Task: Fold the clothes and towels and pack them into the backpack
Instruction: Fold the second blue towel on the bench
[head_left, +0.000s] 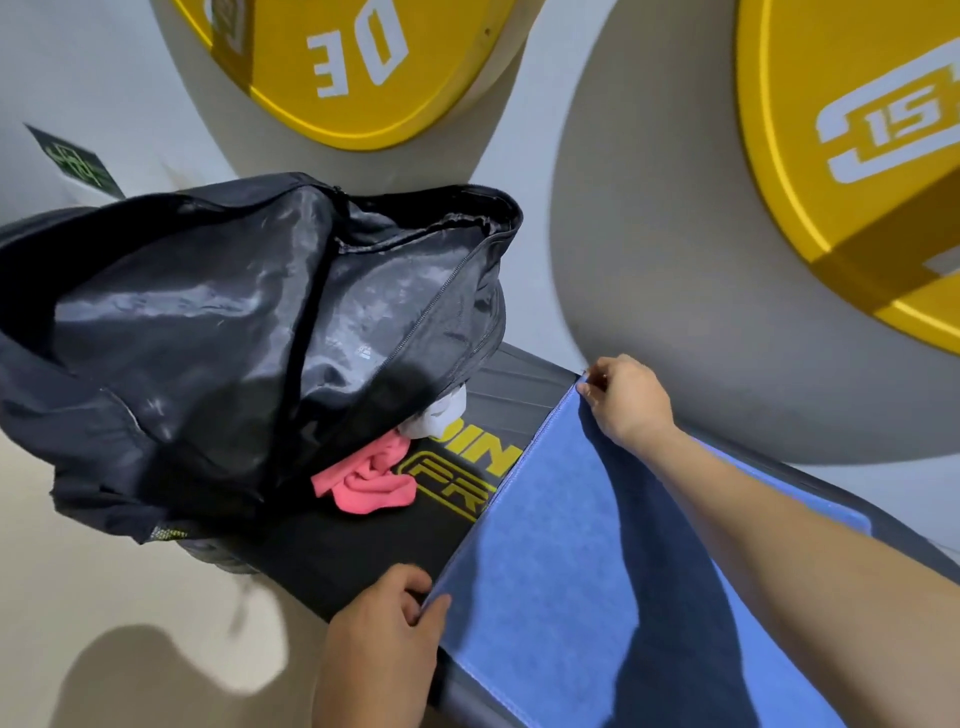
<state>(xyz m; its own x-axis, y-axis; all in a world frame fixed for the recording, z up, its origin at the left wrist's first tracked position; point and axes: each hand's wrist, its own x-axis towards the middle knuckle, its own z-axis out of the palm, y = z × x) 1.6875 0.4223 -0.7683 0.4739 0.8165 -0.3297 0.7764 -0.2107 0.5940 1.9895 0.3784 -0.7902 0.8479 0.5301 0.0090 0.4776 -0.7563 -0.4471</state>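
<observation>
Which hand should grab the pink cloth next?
Left. The left hand pinches the blue towel's near corner, close to the pink cloth; the right hand holds the far corner.

The left hand is pinching the near corner of the blue towel, fingers curled over its edge. The right hand is reaching forward, arm extended, pinching its far corner.

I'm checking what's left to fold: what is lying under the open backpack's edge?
A crumpled pink cloth and a white item poke out from under the backpack on the bench; how far they run beneath is covered.
</observation>
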